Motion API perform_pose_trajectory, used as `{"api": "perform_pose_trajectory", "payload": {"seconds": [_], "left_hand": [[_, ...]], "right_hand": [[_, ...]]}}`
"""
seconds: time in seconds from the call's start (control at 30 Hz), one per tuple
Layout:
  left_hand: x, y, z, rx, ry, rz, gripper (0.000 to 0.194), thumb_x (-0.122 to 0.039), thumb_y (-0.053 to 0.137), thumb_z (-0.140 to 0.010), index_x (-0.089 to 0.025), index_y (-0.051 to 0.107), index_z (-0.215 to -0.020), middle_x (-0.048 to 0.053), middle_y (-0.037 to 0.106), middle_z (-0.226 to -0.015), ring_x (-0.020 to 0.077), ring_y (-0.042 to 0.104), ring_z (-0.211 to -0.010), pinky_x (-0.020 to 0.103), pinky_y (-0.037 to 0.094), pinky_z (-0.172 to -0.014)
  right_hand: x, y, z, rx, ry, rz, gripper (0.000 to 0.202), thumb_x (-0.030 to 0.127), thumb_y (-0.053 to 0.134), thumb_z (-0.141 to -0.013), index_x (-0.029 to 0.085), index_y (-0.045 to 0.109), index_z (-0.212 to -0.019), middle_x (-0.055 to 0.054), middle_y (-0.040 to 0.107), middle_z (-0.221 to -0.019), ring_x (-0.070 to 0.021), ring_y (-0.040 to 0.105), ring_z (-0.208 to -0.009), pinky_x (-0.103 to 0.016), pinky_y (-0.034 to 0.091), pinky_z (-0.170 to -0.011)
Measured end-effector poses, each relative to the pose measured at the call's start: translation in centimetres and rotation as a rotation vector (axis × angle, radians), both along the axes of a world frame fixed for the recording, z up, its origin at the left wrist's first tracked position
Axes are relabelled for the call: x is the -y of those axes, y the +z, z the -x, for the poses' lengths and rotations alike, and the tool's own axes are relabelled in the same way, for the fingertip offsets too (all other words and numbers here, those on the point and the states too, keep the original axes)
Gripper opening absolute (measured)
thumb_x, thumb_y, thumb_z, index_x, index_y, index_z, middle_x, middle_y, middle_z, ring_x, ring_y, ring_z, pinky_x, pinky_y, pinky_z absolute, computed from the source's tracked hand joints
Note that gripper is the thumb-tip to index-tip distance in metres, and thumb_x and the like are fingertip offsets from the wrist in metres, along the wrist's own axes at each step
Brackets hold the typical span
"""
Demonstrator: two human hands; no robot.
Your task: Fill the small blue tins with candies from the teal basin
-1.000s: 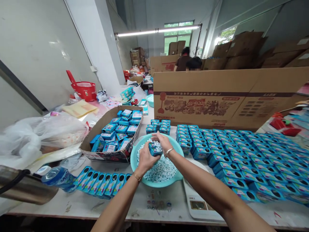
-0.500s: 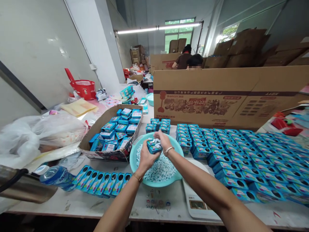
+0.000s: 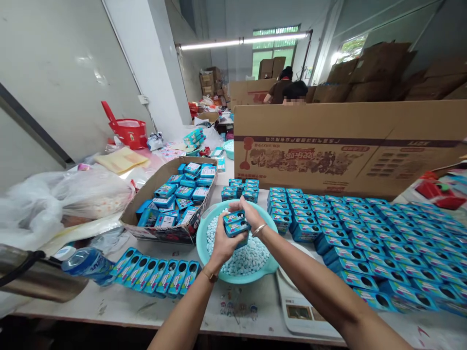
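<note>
Over a turquoise bowl [image 3: 202,253], my left hand [image 3: 222,248] grips a pair of small blue candy boxes [image 3: 235,222] side by side, their dark round openings facing up. My right hand [image 3: 250,218] closes around their far right side, its fingertips partly hidden behind them. Below both hands the bowl holds a heap of small pale mints [image 3: 242,260]. A row of similar blue boxes [image 3: 156,277] leans on the table to the left of the bowl.
A cardboard tray [image 3: 127,221] full of blue boxes stands at left, near a plastic bottle [image 3: 85,265] and a metal flask [image 3: 47,277]. A white scale [image 3: 292,325] lies under my right forearm. Rows of boxes [image 3: 365,243] cover the right side, before a large carton [image 3: 346,121].
The loose mints that lay on top of the held boxes are gone from there. Both hands have shifted slightly right, and the box tops now show between them.
</note>
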State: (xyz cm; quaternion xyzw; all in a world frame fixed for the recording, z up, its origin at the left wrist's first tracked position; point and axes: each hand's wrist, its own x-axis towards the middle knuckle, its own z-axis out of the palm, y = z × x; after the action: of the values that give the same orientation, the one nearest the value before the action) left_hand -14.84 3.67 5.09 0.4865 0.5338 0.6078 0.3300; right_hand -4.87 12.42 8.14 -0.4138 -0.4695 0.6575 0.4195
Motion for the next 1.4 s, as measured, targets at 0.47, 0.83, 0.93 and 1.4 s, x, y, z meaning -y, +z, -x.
{"api": "perform_pose_trajectory", "payload": {"seconds": [0.47, 0.83, 0.93, 1.4], "left_hand": [[7.3, 0.2, 2.2, 0.033, -0.164, -0.287, 0.073, -0.035, 0.087, -0.064, -0.026, 0.049, -0.125, 0.01, 0.053, -0.133, 0.0313, 0.052, -0.128, 0.047, 0.043, -0.108], [9.0, -0.1, 3.4, 0.09, -0.055, -0.116, 0.073, -0.033, 0.085, -0.065, -0.025, 0.046, -0.126, 0.009, 0.06, -0.123, 0.0264, 0.063, -0.112, 0.041, 0.051, -0.097], [7.8, -0.1, 3.2, 0.103, -0.01, 0.007, 0.074, -0.032, 0.085, -0.061, -0.024, 0.046, -0.124, 0.005, 0.064, -0.113, 0.023, 0.066, -0.101, 0.038, 0.053, -0.093], [2.1, -1.1, -0.2, -0.143, 0.042, 0.113, 0.074, -0.02, 0.083, -0.052, -0.019, 0.053, -0.12, 0.009, 0.061, -0.12, 0.0307, 0.056, -0.118, 0.049, 0.039, -0.107]], "right_hand": [[1.5, -2.4, -5.1, 0.395, 0.178, -0.387, 0.058, 0.064, 0.047, -0.088, 0.023, 0.062, -0.126, -0.009, 0.067, -0.124, -0.027, 0.059, -0.116, -0.044, 0.04, -0.104], [3.5, -6.8, -2.6, 1.09, 0.538, -0.545, 0.017, 0.026, 0.051, -0.09, 0.019, 0.066, -0.095, -0.011, 0.067, -0.102, -0.0249, 0.062, -0.092, -0.034, 0.045, -0.079], [1.8, -5.4, -3.5, 0.646, 0.261, -0.159, 0.01, 0.025, 0.055, -0.086, 0.02, 0.061, -0.08, -0.001, 0.063, -0.074, -0.0166, 0.058, -0.068, -0.027, 0.045, -0.062], [2.5, 1.5, 0.2, -0.469, -0.368, 0.264, 0.009, 0.028, 0.065, -0.083, 0.023, 0.057, -0.083, 0.006, 0.058, -0.057, -0.0118, 0.061, -0.054, -0.024, 0.055, -0.056]]}}
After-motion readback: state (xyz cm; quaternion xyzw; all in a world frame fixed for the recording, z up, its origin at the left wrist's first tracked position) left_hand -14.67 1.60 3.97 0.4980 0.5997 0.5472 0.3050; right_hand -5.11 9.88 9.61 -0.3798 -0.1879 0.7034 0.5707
